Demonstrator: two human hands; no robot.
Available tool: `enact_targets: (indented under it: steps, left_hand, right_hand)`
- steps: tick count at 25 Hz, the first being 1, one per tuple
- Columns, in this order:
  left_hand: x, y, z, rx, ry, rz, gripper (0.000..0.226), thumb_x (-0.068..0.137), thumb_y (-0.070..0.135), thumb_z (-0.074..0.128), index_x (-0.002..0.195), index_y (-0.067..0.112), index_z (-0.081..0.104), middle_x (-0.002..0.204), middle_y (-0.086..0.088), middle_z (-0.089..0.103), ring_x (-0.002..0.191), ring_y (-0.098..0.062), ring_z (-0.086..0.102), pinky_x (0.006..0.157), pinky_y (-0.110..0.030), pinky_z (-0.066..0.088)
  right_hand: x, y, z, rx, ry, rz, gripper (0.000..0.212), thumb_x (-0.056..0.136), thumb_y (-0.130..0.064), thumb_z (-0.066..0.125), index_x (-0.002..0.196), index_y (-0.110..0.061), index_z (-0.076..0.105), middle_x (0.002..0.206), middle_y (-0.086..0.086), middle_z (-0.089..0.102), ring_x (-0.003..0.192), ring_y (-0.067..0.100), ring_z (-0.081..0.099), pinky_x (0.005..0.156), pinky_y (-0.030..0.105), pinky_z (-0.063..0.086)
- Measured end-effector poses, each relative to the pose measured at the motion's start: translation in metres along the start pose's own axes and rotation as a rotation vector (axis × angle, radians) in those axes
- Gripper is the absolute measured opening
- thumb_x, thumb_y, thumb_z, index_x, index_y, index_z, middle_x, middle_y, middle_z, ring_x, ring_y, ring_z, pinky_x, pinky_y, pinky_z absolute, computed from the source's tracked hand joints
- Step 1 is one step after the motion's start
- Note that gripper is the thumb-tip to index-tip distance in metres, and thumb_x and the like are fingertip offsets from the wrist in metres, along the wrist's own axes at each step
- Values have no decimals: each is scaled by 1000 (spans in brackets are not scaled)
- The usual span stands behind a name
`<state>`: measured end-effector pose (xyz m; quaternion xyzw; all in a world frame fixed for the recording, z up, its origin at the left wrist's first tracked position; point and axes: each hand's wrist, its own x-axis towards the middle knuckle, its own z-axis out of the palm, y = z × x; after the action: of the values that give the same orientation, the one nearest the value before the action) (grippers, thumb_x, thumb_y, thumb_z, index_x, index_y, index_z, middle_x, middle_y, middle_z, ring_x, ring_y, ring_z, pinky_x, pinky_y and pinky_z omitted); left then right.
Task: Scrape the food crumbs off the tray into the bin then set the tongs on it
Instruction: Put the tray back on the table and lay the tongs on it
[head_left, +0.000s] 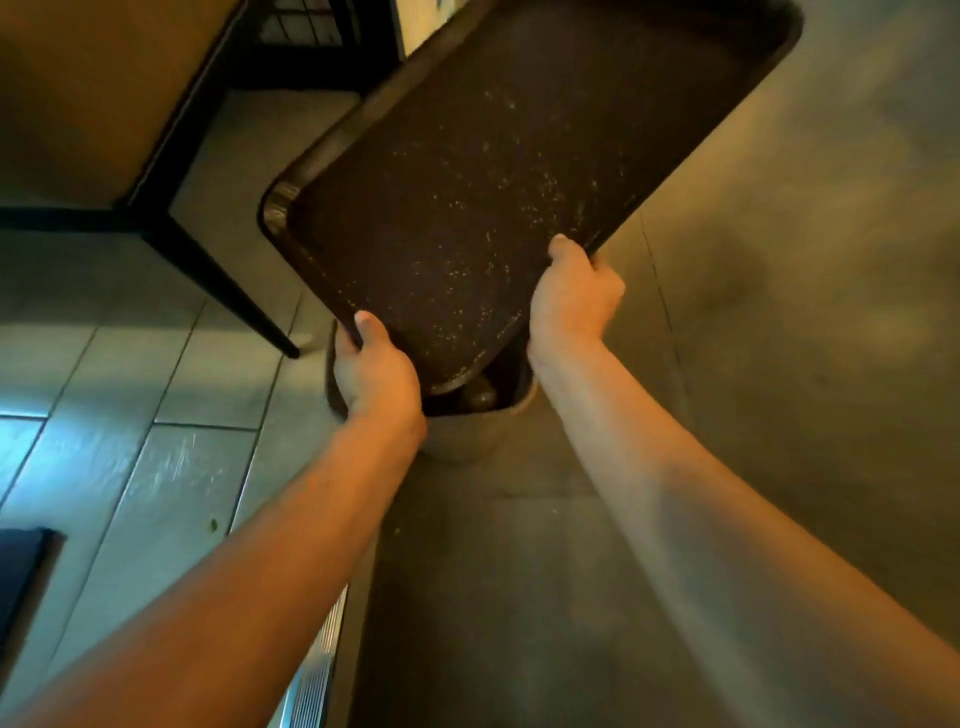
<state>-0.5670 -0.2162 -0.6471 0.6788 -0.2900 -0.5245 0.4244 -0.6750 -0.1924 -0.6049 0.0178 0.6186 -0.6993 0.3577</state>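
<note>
Brown tray (493, 182), tilted w/ low corner over bin (483, 421); your left hand (376, 371) & right hand (574, 296) fingers curl round its near edges. Crumbs (467, 291) cling; steeper tilt could spill onto floor (156, 467).

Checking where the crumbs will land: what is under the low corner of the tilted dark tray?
Under the dark brown rectangular tray stands a round beige bin; its rim and some dim, unidentifiable contents show. The tray and the left hand cover most of its opening.
</note>
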Motion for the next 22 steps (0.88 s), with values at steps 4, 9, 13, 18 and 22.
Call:
enact_targets:
  steps: [4,9,13,18,22]
  left_hand:
    - [-83,45,-34,21,-2,-182,41,99,40,36,137,30,43,131,4,54,119,-22,52,103,-43,43]
    - [-185,136,-80,87,15,-305,40,99,38,36,135,22,47,129,4,54,123,-24,50,105,-43,41]
    - [-271,238,-118,105,23,-288,43,99,39,37,136,20,44,126,3,55,121,-25,52,104,-45,41]
    - [-348,351,-168,30,117,-246,44,98,38,37,138,19,42,126,1,58,114,-21,58,98,-37,47]
    - [-404,427,-246,-89,236,-82,40,99,36,39,134,19,48,114,4,65,104,-18,64,96,-37,50]
  right_hand:
    - [-58,-60,-20,-128,156,146,11,93,-12,51,95,-16,62,83,-8,60,74,11,56,74,29,44]
    - [-134,-135,-40,-246,244,464,43,93,-14,54,133,-4,46,125,9,55,105,26,55,90,37,45]
    - [-205,-232,-36,-332,279,451,43,94,-9,48,136,-4,41,132,13,52,115,33,54,100,45,44]
    - [-291,-323,-20,-434,75,338,47,90,-8,52,135,-6,42,128,8,53,113,28,55,100,43,45]
    - [-341,-392,13,-423,-61,206,58,88,-14,56,143,-12,34,137,5,48,120,24,51,96,33,43]
